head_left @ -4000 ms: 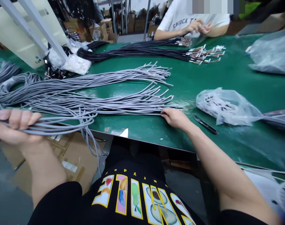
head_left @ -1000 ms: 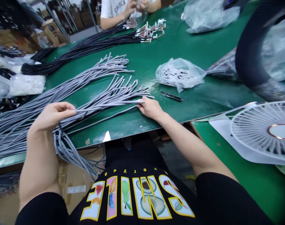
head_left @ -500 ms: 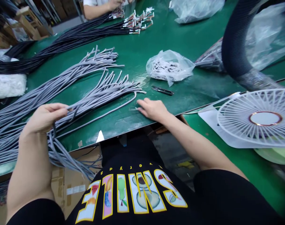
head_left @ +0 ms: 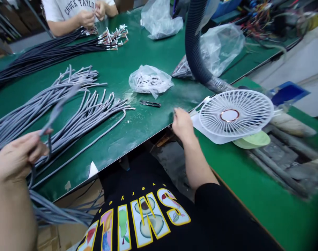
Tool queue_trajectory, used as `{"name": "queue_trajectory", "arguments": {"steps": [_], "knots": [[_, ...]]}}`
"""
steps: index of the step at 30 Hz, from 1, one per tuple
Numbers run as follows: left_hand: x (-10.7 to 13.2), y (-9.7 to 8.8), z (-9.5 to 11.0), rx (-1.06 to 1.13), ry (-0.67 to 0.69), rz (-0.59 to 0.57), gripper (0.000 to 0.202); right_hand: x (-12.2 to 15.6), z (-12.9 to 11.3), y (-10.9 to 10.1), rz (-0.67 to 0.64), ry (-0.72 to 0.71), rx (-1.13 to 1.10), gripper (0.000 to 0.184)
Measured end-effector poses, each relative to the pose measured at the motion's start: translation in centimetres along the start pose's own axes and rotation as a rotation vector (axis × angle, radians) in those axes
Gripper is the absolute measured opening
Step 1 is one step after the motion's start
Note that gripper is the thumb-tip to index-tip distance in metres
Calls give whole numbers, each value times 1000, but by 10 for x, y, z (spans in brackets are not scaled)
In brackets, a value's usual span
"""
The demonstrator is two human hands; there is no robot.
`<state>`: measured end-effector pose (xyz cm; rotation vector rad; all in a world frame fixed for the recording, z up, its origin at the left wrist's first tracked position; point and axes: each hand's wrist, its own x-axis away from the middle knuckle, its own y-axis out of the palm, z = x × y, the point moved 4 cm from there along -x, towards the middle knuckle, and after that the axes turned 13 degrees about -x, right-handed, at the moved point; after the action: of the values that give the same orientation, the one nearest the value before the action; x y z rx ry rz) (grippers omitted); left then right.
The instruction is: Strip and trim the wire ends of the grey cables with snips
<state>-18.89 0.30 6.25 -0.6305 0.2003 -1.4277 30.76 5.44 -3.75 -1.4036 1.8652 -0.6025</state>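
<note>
My left hand [head_left: 17, 157] is closed in a pinch on one grey cable [head_left: 55, 109], which rises blurred from the fingers at the lower left. More grey cables [head_left: 80, 104] lie fanned out on the green table [head_left: 138, 129], and some hang over its near edge. My right hand [head_left: 182, 125] is curled at the table's near edge, just left of a white fan [head_left: 236, 113]. What its fingers hold, if anything, is hidden. Small black snips [head_left: 150, 103] lie on the table between the cable ends and that hand.
A clear bag of small parts [head_left: 149, 82] sits behind the snips. A black ribbed hose [head_left: 195, 45] comes down by the fan. Black cables with connectors [head_left: 43, 52] lie in front of a co-worker [head_left: 77, 14] across the table. Plastic bags [head_left: 221, 42] are at the back right.
My right hand has left the cable ends and moved right toward the fan. My left hand has lifted one grey cable. The view has swung to the right.
</note>
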Motion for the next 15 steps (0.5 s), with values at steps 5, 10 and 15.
{"name": "queue_trajectory", "arguments": {"steps": [5, 10, 15], "knots": [[-24, 69, 24, -170, -145, -185, 35, 27, -80, 58, -303, -285, -224, 49], [-29, 65, 30, -119, -61, -133, 24, 13, -84, 35, -220, -280, -309, 51], [-34, 56, 35, 220, 49, -108, 29, 14, -59, 33, -293, -194, -217, 48]]}}
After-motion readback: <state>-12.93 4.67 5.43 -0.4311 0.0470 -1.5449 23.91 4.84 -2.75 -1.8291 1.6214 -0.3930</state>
